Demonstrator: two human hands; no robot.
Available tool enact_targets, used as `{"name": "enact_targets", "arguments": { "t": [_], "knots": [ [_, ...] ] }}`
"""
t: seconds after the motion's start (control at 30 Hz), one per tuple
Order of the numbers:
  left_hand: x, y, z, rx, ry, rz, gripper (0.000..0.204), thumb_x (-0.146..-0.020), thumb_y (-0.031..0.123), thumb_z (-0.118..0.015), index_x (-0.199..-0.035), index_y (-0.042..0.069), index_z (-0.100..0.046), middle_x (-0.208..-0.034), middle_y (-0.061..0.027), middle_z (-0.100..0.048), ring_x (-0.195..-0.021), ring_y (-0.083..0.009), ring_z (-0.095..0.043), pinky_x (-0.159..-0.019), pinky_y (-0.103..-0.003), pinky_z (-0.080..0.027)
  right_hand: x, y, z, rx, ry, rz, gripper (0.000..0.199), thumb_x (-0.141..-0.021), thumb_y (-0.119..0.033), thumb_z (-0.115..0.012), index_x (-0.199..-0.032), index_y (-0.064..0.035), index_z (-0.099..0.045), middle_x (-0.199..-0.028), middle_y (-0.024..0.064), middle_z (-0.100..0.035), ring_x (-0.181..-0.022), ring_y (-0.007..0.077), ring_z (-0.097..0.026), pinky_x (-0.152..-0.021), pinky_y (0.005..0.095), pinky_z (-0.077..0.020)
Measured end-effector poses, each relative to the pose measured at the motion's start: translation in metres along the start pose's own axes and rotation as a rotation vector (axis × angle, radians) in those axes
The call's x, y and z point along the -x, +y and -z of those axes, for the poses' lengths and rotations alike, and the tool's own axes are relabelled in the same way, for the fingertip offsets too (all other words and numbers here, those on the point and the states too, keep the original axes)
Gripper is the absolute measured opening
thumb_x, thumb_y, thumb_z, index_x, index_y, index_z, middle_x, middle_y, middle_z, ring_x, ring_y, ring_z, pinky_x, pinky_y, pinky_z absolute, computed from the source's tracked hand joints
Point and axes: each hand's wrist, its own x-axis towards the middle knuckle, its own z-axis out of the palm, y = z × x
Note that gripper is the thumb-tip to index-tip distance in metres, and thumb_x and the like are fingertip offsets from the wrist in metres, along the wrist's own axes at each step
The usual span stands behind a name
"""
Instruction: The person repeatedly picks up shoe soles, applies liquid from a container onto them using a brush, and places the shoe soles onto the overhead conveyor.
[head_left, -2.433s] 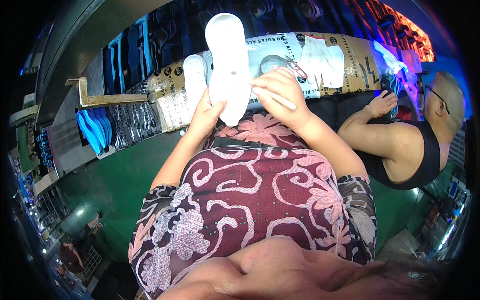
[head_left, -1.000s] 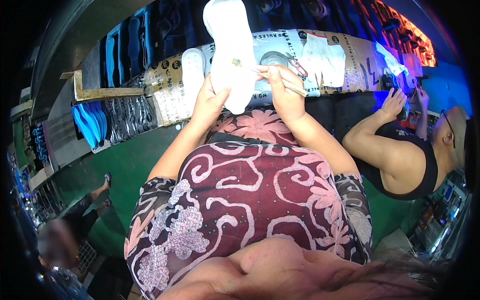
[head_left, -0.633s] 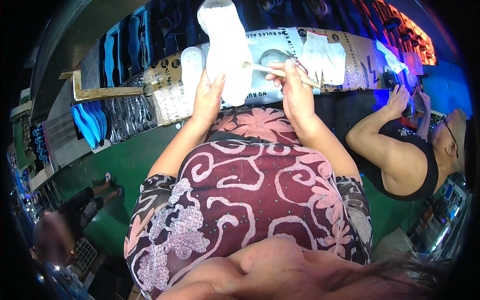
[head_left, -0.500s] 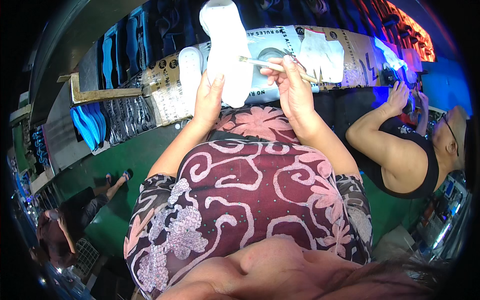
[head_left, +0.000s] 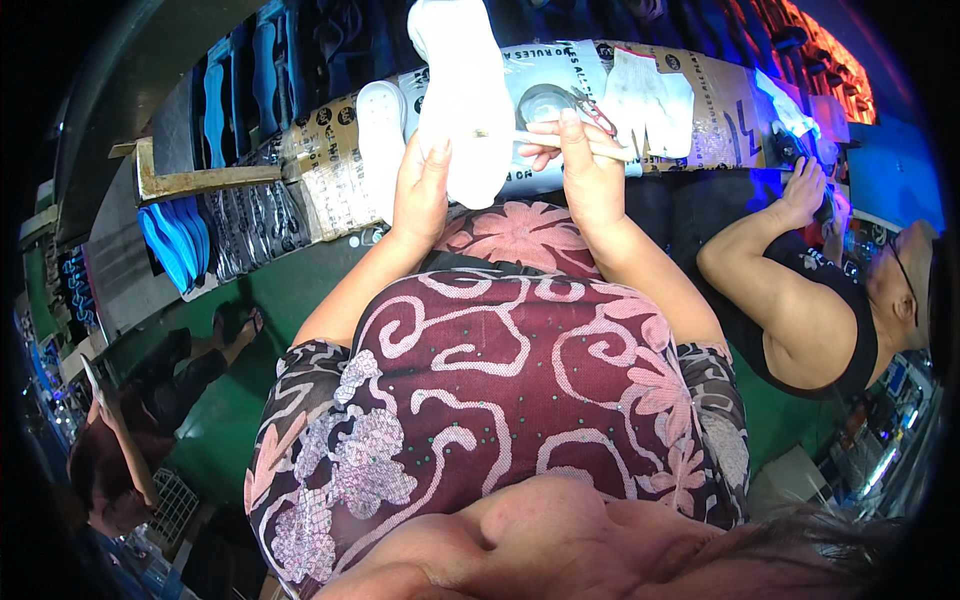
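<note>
My left hand (head_left: 420,195) is closed on the near left edge of a white shoe sole (head_left: 465,90), thumb on top. Glare washes out most of the sole's surface. Between the thumb and fingers of my right hand (head_left: 592,180) is a thin brush (head_left: 608,150) with a pale wooden handle, its tip over the sole's right side. Whether the bristles touch the sole, I cannot tell. Left of the held sole lies a second white sole (head_left: 380,145). Beyond my right fingers stands a round clear dish (head_left: 543,103), with a small dark-red looped thing (head_left: 598,116) beside it.
A stained white sheet (head_left: 650,105) lies right of the dish on the taped, cardboard-covered bench (head_left: 335,180). Blue sole-shaped pieces (head_left: 172,245) and a wooden bar (head_left: 215,187) are at the left. A co-worker (head_left: 800,290) works close by on my right; another person (head_left: 120,440) is at lower left.
The held sole has shifted slightly right, and the brush tip has moved a little right and down along it. The person at lower left has moved and now holds up a flat pale thing.
</note>
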Motion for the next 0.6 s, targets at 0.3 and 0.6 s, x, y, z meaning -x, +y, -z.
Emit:
{"name": "enact_targets", "arguments": {
  "t": [0.3,0.6],
  "knots": [
    [0.002,-0.006,0.003,0.026,0.033,0.006,0.039,-0.094,0.027,-0.041,-0.117,-0.004,-0.043,-0.106,-0.0102,-0.053,-0.098,-0.0146,-0.05,-0.087,-0.027,-0.04,0.01,-0.003,0.005,0.209,-0.09,0.149,0.034,-0.092,-0.024,-0.048,-0.086,0.006,-0.064,-0.072,0.0115,-0.064,-0.063,0.0126,-0.057,-0.062,0.0226,-0.046],
    [-0.001,-0.008,0.006,-0.175,0.056,-0.136,0.039,-0.094,0.028,-0.041,-0.115,-0.004,-0.043,-0.104,-0.0108,-0.052,-0.095,-0.0157,-0.05,-0.085,-0.028,-0.04,0.017,-0.01,0.003,0.205,-0.155,0.103,0.034,-0.091,-0.022,-0.05,-0.082,0.0069,-0.064,-0.068,0.0111,-0.063,-0.061,0.0138,-0.058,-0.059,0.0231,-0.0465]
  ]
}}
